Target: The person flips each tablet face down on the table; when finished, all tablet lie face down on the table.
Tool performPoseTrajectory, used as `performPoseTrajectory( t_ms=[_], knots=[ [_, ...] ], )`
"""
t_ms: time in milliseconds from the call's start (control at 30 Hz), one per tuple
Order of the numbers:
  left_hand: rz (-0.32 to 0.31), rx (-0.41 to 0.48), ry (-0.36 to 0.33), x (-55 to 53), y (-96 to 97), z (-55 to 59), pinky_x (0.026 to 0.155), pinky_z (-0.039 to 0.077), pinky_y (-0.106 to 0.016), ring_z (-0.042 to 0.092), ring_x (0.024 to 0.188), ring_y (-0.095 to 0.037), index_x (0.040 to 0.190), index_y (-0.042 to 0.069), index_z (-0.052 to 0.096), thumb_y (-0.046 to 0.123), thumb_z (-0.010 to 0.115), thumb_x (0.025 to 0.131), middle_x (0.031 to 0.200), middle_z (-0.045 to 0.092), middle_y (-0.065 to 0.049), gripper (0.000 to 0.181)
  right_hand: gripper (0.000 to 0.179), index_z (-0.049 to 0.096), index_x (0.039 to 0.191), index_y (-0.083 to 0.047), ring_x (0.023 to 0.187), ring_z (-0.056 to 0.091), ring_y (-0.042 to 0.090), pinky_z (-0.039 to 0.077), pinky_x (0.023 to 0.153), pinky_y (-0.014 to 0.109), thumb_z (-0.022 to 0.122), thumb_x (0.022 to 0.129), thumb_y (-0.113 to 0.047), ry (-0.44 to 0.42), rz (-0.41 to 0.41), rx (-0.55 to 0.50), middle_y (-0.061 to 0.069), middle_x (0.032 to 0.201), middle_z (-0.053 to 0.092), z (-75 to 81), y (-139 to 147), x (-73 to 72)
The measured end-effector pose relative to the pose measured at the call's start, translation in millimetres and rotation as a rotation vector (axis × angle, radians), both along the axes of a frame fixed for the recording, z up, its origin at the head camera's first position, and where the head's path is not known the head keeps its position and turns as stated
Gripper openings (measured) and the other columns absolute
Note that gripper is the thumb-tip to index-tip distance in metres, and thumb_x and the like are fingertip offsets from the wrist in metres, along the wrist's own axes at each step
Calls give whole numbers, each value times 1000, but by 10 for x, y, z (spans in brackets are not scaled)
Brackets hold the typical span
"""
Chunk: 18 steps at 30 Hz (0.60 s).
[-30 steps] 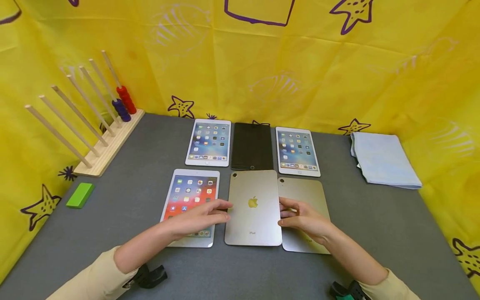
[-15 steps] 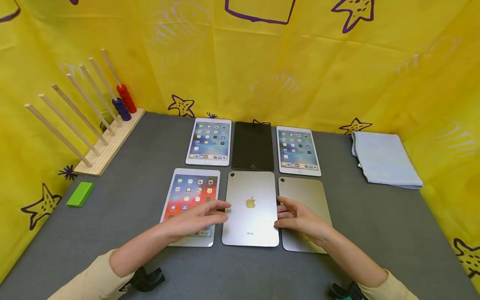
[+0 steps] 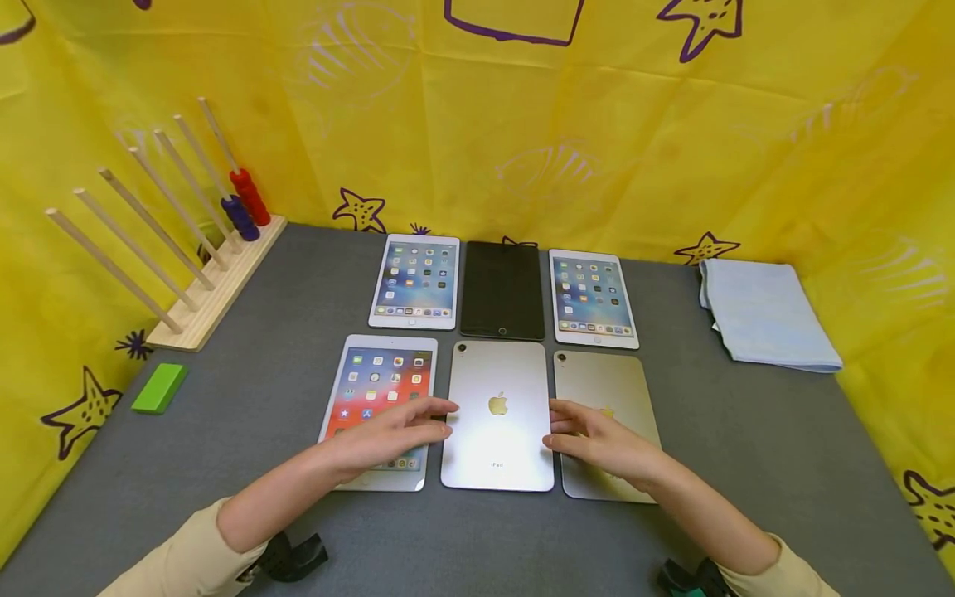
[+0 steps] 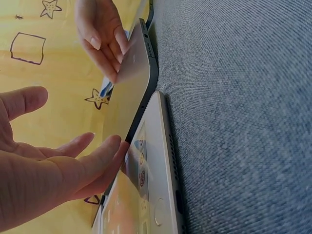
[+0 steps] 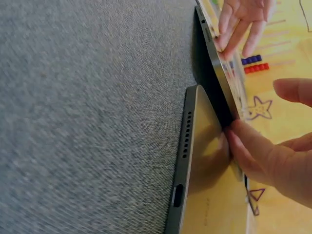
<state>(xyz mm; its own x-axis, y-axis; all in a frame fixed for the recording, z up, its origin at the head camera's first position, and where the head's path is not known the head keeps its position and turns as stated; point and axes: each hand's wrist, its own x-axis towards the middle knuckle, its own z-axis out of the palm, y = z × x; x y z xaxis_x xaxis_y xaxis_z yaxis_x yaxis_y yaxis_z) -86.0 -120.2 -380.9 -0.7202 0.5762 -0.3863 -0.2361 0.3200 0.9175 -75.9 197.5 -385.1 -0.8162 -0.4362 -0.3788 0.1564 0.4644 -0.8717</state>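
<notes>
A silver iPad (image 3: 496,414) lies back up in the middle of the front row, between my two hands. My left hand (image 3: 399,435) reaches over a white-framed tablet (image 3: 380,390) with a lit screen, fingertips at the silver iPad's left edge. In the left wrist view the left thumb (image 4: 29,101) stands apart from the fingers. My right hand (image 3: 597,444) is at the opposite edge, above a second back-up iPad (image 3: 608,381) and partly covering it. The right wrist view shows the right fingers (image 5: 253,146) against the middle iPad's side, thumb raised away.
Behind are two white tablets, one at left (image 3: 414,282) and one at right (image 3: 593,298), with a black tablet (image 3: 502,290) between them. A wooden peg rack (image 3: 224,282), a green block (image 3: 160,388) and a folded blue cloth (image 3: 768,315) lie at the sides.
The silver iPad has shifted slightly left and now lies with a gap from the iPad on its right. My right hand has moved slightly left with it.
</notes>
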Motion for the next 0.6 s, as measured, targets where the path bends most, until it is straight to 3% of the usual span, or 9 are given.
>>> performPoseTrajectory(
  t_ms=[200,433,600],
  knots=[
    [31,-17,-16,-23,9,3,106,38,-49,42,127,-30,141,3,45,33,60,96,144,44,-14,56,64,41,140,11,111,58,26,44,96,47,61,95,-30,139,61,127,11,117,64,15,-8,-31],
    [46,-34,-6,-58,8,-2,105,40,-48,43,126,-29,141,5,47,33,61,95,144,45,-13,55,56,51,134,9,102,62,21,46,93,50,62,95,-31,278,88,232,6,111,66,23,-25,-47],
    [36,-30,0,-84,-11,-15,104,40,-49,44,125,-30,141,4,46,33,60,96,143,46,-13,56,50,57,129,8,90,60,14,49,79,33,62,95,-28,351,106,268,-2,98,64,-22,-32,-68]
  ],
)
